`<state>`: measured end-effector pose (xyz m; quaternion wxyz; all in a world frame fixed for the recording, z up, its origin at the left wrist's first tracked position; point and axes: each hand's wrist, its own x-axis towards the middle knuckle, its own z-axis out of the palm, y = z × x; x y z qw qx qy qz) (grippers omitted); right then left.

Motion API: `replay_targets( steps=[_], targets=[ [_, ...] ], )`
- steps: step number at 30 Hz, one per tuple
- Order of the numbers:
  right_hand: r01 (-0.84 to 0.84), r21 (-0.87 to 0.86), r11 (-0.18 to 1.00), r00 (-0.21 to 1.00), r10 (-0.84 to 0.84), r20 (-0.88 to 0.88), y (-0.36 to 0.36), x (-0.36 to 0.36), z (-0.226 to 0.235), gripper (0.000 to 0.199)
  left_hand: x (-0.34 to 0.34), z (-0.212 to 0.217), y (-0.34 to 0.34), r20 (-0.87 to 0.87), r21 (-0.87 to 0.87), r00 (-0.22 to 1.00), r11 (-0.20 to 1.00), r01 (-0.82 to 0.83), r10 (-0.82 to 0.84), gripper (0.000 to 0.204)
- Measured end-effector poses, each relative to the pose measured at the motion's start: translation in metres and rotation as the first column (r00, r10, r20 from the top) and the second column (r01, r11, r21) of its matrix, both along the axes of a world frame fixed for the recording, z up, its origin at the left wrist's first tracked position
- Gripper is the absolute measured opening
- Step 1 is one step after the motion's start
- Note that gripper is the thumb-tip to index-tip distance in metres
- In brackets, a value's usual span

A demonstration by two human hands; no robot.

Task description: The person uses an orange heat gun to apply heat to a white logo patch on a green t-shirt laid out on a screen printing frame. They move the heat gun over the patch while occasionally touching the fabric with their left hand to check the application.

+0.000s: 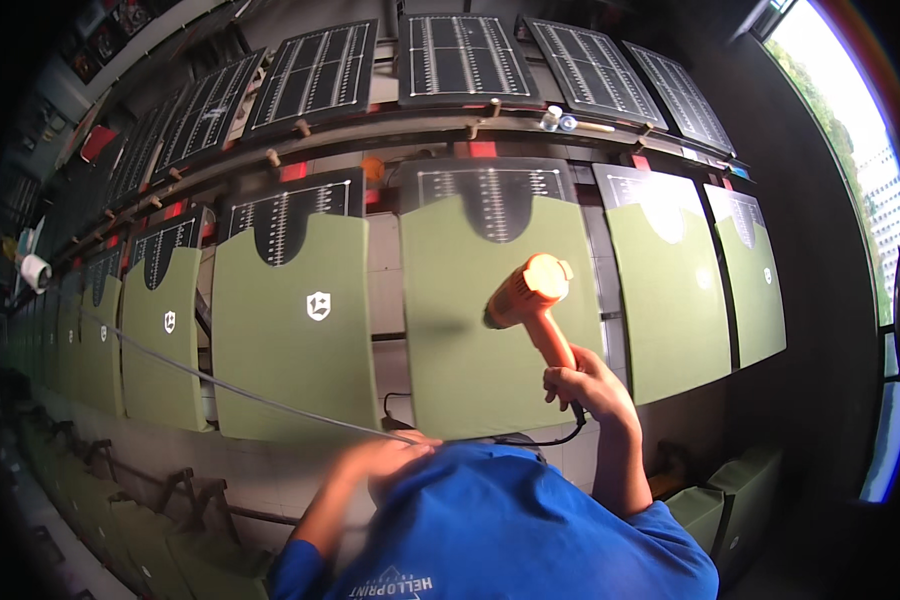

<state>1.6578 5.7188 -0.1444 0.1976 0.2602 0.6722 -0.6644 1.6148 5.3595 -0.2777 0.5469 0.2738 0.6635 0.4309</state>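
Head view is looking down over a blue-shirted person standing at a long row of slanted black printing boards, each one dressed with an olive-green garment. Right hand (582, 385) is wrapping its grip tightly around the handle of an orange heat gun (528, 298), pointing the barrel up and toward the green garment (490, 320) directly in front, whose surface is showing no white print. Heat gun is hovering just above the lower right part of that garment, and I cannot tell whether it is touching the cloth. Its black cord (545, 438) is trailing down from the base of the handle and curling toward the person's chest. Left hand (388, 455) is resting low, near the bottom edge of the same garment, with its fingers curled around a thin grey line (220, 385) that is running away to the left across the neighbouring boards; how firmly the grip is closing on it is blurred. Next garment on the left (295, 330) is carrying a small white shield-shaped emblem (317, 305), and smaller emblems are showing on further garments down the row. Upper rack (460, 55) of bare black boards with white ruled markings is stretching behind. Bright window (850, 130) is glowing at the far right.
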Motion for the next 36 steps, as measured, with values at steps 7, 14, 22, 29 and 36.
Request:
replay_targets(
  steps=[7,14,22,29,36],
  targets=[
    [0.045,0.094,0.995,0.996,-0.038,-0.080,0.116,0.005,-0.014,0.023,0.052,-0.002,0.100,0.029,-0.016,0.993,0.993,-0.115,0.115,0.043],
    [0.015,0.138,0.990,0.998,-0.007,-0.056,0.128,-0.020,-0.008,0.025,0.046,-0.017,0.126,0.073,0.146,0.953,0.942,-0.301,0.293,0.040],
    [-0.003,0.143,0.990,0.999,0.009,-0.047,0.127,-0.026,-0.013,0.025,0.021,-0.014,0.089,0.034,-0.120,0.946,0.941,-0.316,0.323,0.047],
    [0.037,0.169,0.985,0.998,-0.029,-0.049,0.113,-0.024,-0.012,0.025,-0.046,0.068,0.037,-0.532,-0.456,0.777,0.660,-0.597,0.336,0.021],
    [0.066,0.106,0.992,0.991,-0.053,-0.121,0.104,-0.027,-0.015,0.023,-0.028,0.278,-0.001,-0.638,0.747,0.368,0.660,0.081,0.677,0.021]
  ],
)
